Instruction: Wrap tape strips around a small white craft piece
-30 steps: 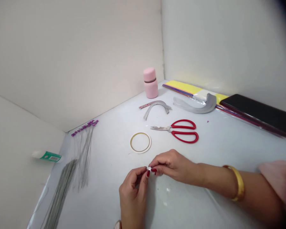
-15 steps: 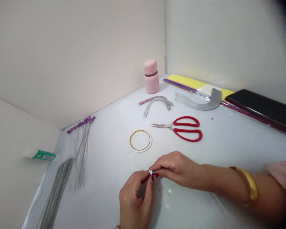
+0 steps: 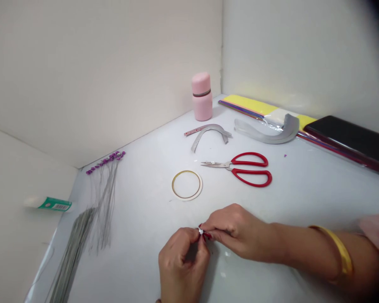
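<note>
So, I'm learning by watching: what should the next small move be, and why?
Probably a gentle press on the small white piece: the left hand and right hand meet there, both pinching at it, while the red-handled scissors lie apart from both.

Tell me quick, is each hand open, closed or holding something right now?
Left hand: closed, pinching a small white piece.
Right hand: closed, pinching at the same small white piece.
</note>
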### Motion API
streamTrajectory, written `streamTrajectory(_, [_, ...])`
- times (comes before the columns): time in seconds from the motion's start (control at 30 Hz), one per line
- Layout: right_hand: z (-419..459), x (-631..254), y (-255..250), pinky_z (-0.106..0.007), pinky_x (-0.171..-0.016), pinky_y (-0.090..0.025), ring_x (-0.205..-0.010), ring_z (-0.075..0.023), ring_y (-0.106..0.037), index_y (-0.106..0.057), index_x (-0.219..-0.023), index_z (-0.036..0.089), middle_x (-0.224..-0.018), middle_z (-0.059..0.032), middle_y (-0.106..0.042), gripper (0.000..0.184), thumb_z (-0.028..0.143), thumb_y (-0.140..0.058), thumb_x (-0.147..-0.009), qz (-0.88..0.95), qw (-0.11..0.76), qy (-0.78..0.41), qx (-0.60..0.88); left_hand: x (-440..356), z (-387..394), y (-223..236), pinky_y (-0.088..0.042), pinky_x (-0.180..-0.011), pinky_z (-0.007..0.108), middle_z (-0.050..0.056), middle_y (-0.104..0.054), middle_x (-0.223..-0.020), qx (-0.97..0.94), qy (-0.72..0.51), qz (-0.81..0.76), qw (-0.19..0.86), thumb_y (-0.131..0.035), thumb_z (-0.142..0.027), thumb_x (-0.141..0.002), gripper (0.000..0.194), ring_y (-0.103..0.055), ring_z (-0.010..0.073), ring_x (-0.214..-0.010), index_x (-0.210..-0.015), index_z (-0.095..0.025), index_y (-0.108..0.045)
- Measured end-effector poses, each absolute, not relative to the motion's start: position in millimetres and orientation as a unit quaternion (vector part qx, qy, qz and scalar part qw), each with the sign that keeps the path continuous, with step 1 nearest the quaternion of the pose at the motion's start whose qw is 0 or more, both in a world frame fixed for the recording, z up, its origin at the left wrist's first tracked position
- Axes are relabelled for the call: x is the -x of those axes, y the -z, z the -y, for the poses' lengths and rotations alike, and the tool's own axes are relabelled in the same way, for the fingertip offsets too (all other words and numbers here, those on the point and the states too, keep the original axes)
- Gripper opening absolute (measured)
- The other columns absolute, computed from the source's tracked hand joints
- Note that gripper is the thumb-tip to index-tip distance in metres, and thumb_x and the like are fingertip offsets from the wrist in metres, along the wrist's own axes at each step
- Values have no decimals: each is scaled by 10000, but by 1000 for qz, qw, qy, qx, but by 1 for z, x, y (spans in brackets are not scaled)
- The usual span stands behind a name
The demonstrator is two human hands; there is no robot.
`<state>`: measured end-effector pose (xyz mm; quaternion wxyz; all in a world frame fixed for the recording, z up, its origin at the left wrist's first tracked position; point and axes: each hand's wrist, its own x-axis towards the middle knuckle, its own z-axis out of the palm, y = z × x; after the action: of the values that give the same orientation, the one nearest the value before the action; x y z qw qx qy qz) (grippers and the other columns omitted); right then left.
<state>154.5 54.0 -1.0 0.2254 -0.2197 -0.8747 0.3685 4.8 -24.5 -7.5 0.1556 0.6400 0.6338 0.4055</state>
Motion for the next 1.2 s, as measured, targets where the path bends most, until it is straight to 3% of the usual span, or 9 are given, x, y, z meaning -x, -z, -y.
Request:
streamTrajectory(0.17, [-51, -151, 5, -217, -635, -420, -686, -138, -586, -634, -892, 126, -743, -53, -653, 249, 129, -391, -838, 873, 247, -343, 241, -5, 21, 7, -433, -546, 214, -5, -599, -594, -619, -399, -659, 155, -557, -133, -730, 78, -558, 116, -540, -666, -170, -579])
streamTrajectory(0.3, [-53, -149, 5, -194, -614, -436, -668, -118, -590, -631, -915, 140, -755, -34, -660, 208, 155, -439, -835, 839, 252, -400, 268, -1, 18, 7, -480, -580, 244, 33, -636, -658, -564, -406, -667, 269, -559, -209, -752, 70, -605, 148, -596, -714, -157, -586])
streamTrajectory(0.43, [-53, -151, 2, -192, -688, -456, -751, -109, -603, -575, -1092, 171, -860, -28, -669, 269, 178, -449, -855, 814, 253, -460, 249, 2, 20, 4, -492, -624, 259, 53, -659, -719, -500, -436, -650, 371, -549, -258, -775, 111, -619, 163, -668, -765, -153, -585])
streamTrajectory(0.67, [-52, -151, -2, -188, -645, -486, -701, -118, -626, -664, -921, 134, -784, -42, -684, 200, 167, -492, -823, 770, 260, -513, 275, 2, 24, 3, -474, -710, 263, 69, -683, -847, -499, -437, -596, 452, -518, -281, -820, 156, -621, 169, -775, -858, -157, -604])
streamTrajectory(0.8, [-53, -151, -2, -170, -577, -496, -649, -111, -628, -663, -891, 127, -727, -35, -678, 192, 175, -492, -819, 720, 253, -580, 285, 2, 23, 1, -463, -730, 262, 70, -687, -873, -502, -437, -592, 454, -496, -284, -836, 178, -612, 168, -794, -887, -157, -609])
streamTrajectory(1.2, [-54, -147, 3, -218, -616, -512, -643, -110, -619, -639, -820, 124, -714, -43, -670, 176, 154, -466, -810, 684, 248, -609, 316, -1, 19, 2, -453, -648, 239, 44, -682, -816, -534, -389, -645, 383, -432, -290, -856, 220, -604, 153, -702, -895, -178, -618])
